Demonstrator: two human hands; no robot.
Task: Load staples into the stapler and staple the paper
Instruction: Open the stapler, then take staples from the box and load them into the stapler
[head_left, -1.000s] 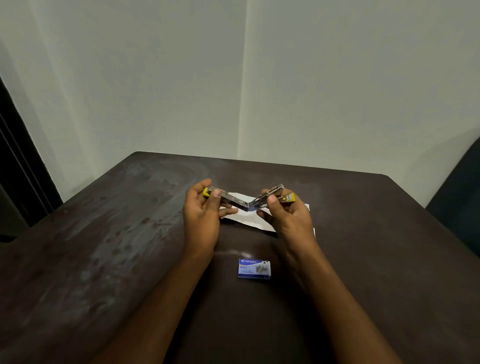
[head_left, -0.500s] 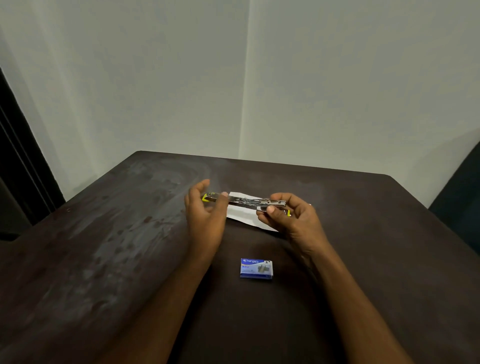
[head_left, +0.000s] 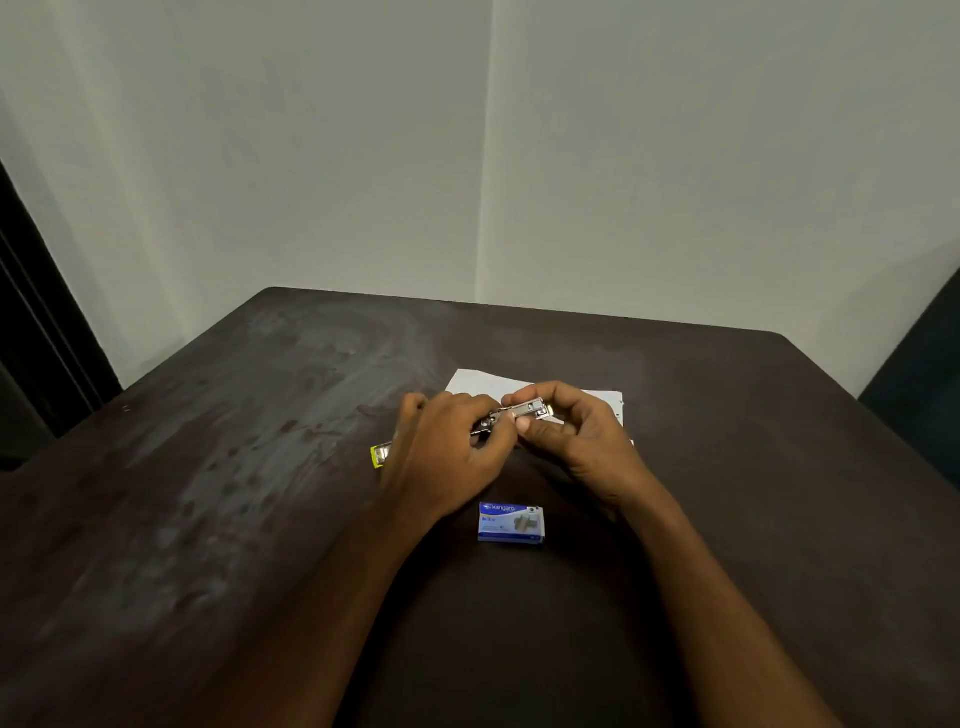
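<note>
- Two bare forearms reach in from the near edge and converge toward the middle of the dark worktop (head_left: 208, 467).
- One small blue staple box (head_left: 511, 522) lies flat and closed on the worktop between the two wrists, touching neither.
- The left hand (head_left: 452, 457) shows its back to the camera. Its fingers curl down over the middle of the one stapler (head_left: 527, 409), grasping it.
- The right hand (head_left: 576, 441) faces the left one, wrist angled inward. It pinches the stapler's right end between thumb and bent fingertips.
- The stapler is spread open into a long, nearly straight line. It slopes from a yellow-tipped end (head_left: 378, 456), which juts out past the left hand low by the worktop, up to the metal end in the right hand's grip.
- One white paper (head_left: 483, 384) lies flat on the worktop just behind both hands, partly hidden by them. Whether it is more than a single sheet cannot be told.
- Beyond the far edge of the worktop, two pale walls (head_left: 675, 182) meet in a corner.
</note>
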